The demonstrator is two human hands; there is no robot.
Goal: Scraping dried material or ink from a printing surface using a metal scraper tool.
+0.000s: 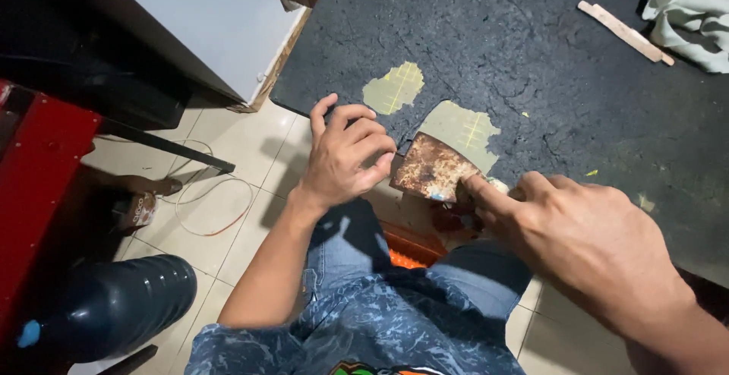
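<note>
My left hand (345, 159) and right hand (577, 227) are bare, without gloves or rings, my forearms are uncovered, and I wear a blue mottled short-sleeved shirt with blue jeans.

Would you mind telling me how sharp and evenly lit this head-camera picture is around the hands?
Head view: the left hand and the rusty scraper blade are fairly sharp; the right hand, nearer the lens, looks large and slightly soft. Light is even and dull on the black mat, with no glare. The hand casts a soft shadow on the floor tiles, and the left side under the red cabinet is dark.
</note>
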